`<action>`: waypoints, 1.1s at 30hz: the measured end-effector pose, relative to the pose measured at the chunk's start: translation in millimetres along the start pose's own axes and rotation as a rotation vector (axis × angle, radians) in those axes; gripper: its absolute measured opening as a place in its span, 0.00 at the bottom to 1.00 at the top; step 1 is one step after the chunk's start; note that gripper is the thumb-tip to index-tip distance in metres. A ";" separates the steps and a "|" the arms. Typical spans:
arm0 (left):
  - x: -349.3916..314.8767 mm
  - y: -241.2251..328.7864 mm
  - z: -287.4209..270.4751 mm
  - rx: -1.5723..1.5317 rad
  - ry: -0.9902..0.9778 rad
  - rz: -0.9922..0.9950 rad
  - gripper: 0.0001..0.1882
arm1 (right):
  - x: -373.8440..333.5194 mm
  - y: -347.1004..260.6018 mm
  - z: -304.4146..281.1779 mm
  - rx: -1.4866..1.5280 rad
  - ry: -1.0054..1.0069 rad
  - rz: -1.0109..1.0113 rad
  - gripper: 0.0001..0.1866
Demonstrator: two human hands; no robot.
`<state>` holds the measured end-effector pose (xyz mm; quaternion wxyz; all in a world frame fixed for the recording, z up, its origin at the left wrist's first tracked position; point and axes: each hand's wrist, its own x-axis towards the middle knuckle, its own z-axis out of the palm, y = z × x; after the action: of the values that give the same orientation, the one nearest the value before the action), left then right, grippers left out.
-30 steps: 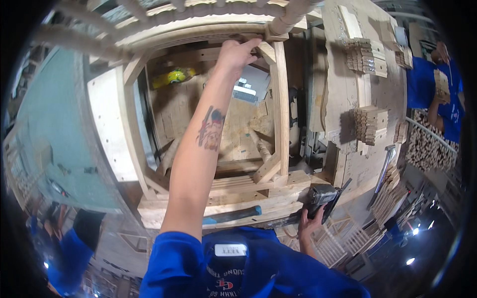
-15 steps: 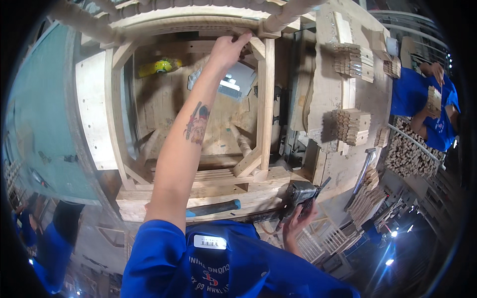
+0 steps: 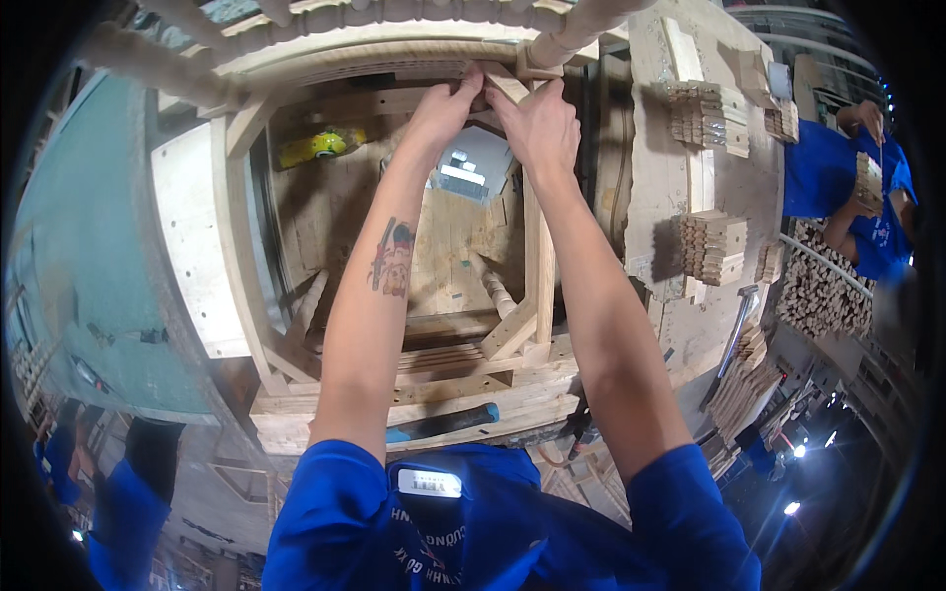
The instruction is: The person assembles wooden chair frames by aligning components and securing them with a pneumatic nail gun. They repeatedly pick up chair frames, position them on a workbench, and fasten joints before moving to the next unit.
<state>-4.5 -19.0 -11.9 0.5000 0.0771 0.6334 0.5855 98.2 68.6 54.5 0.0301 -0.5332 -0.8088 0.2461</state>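
Note:
A pale wooden chair-like frame (image 3: pixel 232 227) with turned spindles (image 3: pixel 394 15) along its far side lies before me. At its far right corner a short wooden corner block (image 3: pixel 506 83) is set slantwise. My left hand (image 3: pixel 443 110) pinches the block's left end, thumb up against the far rail. Around its right end my right hand (image 3: pixel 542 126) is closed, fingers bent over the side rail. Some fingertips of both hands are hidden behind the wood. Another corner block (image 3: pixel 510 330) sits in the near right corner.
Inside the frame's opening show a yellow bottle-like object (image 3: pixel 323 145) and a pale sheet (image 3: pixel 468 163). A blue-and-black handle (image 3: pixel 443 424) lies on the near beam. Stacked wooden pieces (image 3: pixel 711 246) and a hammer (image 3: pixel 734 330) are at right. A co-worker in blue (image 3: pixel 847 177) stands beyond.
My right hand has come up from beside the dark power tool at the near edge to the far right corner. My left hand stays at that corner. The view has shifted slightly.

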 end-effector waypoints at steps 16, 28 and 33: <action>-349.7 -65.4 -98.2 1.013 -0.217 0.063 0.21 | 4.9 6.3 9.1 -0.020 0.086 -0.125 0.42; -504.3 -137.5 -30.4 -0.502 0.861 -0.715 0.25 | -14.5 4.8 -3.7 0.091 0.080 -0.228 0.53; -468.1 -161.5 -12.8 -0.281 1.136 -0.206 0.15 | 21.9 67.4 37.4 -0.036 0.071 -0.318 0.49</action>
<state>293.6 -396.1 107.6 0.1421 -0.3772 0.7225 0.5618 134.2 95.0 -11.9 0.0875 -0.4071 -0.8858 0.2047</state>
